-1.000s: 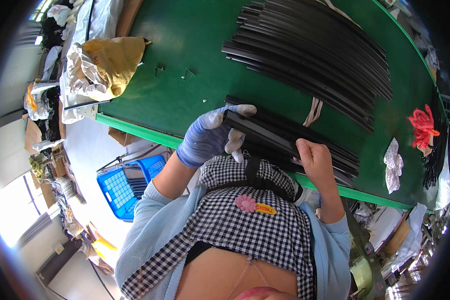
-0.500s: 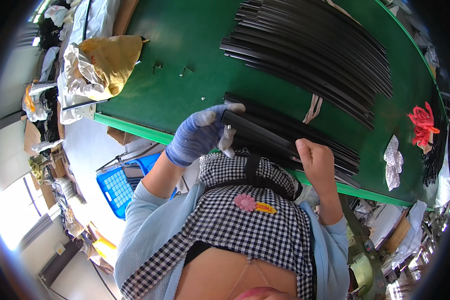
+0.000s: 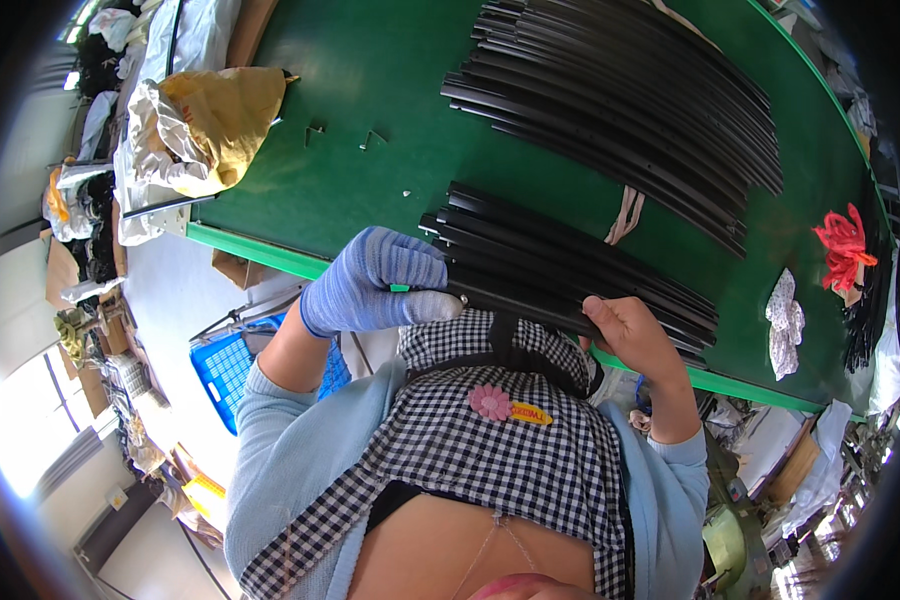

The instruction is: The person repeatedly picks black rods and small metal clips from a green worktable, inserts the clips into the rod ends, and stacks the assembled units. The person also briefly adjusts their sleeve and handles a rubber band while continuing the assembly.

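Note:
My left hand (image 3: 370, 285), in a blue-and-white knit glove, is closed around the left end of a black tube (image 3: 520, 302). A small shiny metal piece (image 3: 463, 299) shows by the gloved thumb tip; I cannot make out its kind. Farther right, my bare right hand (image 3: 635, 338) grips the same tube with its thumb on top. The tube is held just over the table's near edge, in front of my checked apron (image 3: 500, 440). Right behind it, several similar black tubes (image 3: 580, 250) lie side by side on the green table (image 3: 370, 190).
A larger row of black tubes (image 3: 610, 110) lies at the far side. Two small bent wires, a yellow-and-white sack (image 3: 220, 125), a red ribbon bundle (image 3: 843, 245) and a patterned cloth (image 3: 785, 325) are on the table. A blue plastic basket (image 3: 225, 375) stands below, at left.
The left end of the held tube has come down and toward me. My left hand has shifted lower and left, its fingers now wrapped around the end. My right hand has moved slightly nearer.

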Motion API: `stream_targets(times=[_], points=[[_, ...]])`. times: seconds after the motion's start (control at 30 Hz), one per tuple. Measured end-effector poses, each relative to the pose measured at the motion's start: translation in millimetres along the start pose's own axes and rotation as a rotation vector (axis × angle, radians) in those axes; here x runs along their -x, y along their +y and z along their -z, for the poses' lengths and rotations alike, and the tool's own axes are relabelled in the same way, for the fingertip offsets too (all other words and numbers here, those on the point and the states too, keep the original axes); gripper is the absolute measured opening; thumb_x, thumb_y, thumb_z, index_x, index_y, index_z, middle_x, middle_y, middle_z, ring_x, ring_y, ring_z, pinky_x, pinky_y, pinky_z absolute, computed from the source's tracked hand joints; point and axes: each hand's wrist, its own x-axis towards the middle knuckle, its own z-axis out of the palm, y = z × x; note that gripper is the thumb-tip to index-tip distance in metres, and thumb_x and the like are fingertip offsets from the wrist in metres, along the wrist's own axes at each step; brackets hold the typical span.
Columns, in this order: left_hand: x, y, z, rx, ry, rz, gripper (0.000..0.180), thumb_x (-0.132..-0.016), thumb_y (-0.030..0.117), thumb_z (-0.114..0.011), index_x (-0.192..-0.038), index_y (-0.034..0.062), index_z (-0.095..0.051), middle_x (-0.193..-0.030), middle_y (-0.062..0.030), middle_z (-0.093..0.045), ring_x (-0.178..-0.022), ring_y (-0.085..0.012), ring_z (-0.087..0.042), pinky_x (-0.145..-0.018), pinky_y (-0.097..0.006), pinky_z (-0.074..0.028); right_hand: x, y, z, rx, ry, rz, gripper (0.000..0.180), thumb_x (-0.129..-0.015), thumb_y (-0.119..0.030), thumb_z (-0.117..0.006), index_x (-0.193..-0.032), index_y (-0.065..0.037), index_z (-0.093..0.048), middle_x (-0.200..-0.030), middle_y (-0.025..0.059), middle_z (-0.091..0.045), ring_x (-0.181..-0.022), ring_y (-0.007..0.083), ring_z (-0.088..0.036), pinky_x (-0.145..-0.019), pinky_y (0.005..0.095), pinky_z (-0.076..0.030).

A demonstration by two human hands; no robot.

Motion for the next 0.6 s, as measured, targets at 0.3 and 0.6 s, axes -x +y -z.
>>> stream_targets(times=[0.3,0.6], points=[[18,-31,0,0.517,0.049,0.501,0.026,-0.088,0.024,-0.074,-0.083,-0.0018,-0.071,-0.075,-0.0085,-0.068,-0.068,-0.0136,-0.065,-0.064,-0.025,-0.05,2,-1,-5,0.046,0.093,0.162,0.043,-0.095,-0.046,-0.061,-0.104,-0.004,-0.065,-0.075,0.0076,-0.065,-0.065,0.0177,-0.06,-0.063,0.0323,-0.048],[30,-134,56,-0.647,0.736,0.664,0.029,-0.09,0.024,-0.07,-0.114,0.0096,-0.067,-0.105,-0.007,-0.067,-0.087,-0.0185,-0.067,-0.075,-0.032,-0.055,-42,43,-34,0.51,0.6,0.406,0.035,-0.083,-0.035,-0.074,-0.108,-0.012,-0.067,-0.095,0.0051,-0.067,-0.086,0.0237,-0.065,-0.071,0.0334,-0.053]])
